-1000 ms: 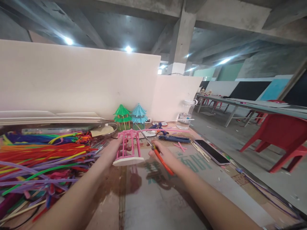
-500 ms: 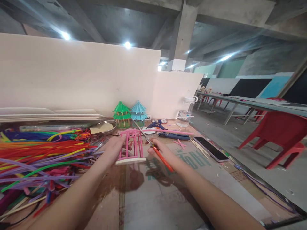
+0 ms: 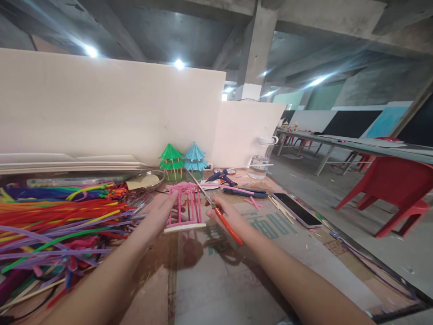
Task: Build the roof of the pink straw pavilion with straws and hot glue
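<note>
My left hand (image 3: 156, 215) grips a small pink stick frame (image 3: 186, 206) on a white base, held just above the cardboard-covered table (image 3: 216, 280). My right hand (image 3: 225, 213) holds orange-handled scissors (image 3: 216, 210), their metal blades pointing up and left beside the frame's top right corner. Behind the frame stand a green model pavilion (image 3: 171, 161) and a blue model pavilion (image 3: 195, 160).
A big pile of coloured pipe cleaners (image 3: 57, 221) fills the left side. A metal dish (image 3: 146, 181), a blue glue gun (image 3: 221, 177), a phone (image 3: 297, 210), a glass jar (image 3: 260, 160), white boards behind. Red chair (image 3: 395, 192) and long table (image 3: 355, 146) at right.
Both hands with the frame and scissors have shifted slightly; the frame now sits a little more level and nearer the table. The view dropped a bit.
</note>
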A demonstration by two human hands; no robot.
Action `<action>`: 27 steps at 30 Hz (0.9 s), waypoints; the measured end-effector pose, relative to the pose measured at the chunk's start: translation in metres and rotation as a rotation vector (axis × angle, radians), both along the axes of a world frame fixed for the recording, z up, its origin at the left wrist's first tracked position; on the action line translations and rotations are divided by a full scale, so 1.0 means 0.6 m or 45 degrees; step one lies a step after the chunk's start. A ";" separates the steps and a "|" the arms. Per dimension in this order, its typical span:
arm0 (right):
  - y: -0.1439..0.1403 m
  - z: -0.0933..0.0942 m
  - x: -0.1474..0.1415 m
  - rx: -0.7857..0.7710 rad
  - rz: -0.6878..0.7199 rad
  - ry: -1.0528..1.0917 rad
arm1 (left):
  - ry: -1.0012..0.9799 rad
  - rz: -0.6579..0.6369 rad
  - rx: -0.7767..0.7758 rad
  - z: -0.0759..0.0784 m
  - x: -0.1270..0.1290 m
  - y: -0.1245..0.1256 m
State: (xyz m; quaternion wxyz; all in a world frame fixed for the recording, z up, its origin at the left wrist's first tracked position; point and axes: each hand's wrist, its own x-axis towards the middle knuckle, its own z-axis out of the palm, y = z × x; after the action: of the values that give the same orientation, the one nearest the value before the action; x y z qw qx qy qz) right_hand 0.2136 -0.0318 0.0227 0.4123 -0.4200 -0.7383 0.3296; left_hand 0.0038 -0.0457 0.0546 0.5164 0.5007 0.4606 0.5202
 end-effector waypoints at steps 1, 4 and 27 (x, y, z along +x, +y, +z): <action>-0.001 0.000 -0.002 -0.009 -0.020 0.002 | 0.019 -0.011 0.001 0.001 0.001 0.000; -0.001 -0.002 -0.007 -0.028 -0.084 0.019 | 0.089 -0.019 0.013 0.002 0.001 0.000; 0.044 -0.021 0.051 0.030 -0.471 -0.645 | 0.491 -0.301 0.292 -0.050 -0.022 0.031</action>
State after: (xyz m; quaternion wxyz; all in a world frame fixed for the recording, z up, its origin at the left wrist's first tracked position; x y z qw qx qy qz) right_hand 0.2441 -0.0054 0.0103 0.2729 -0.6110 -0.7325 0.1252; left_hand -0.0095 -0.0272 0.0248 0.4160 0.6964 0.4266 0.3999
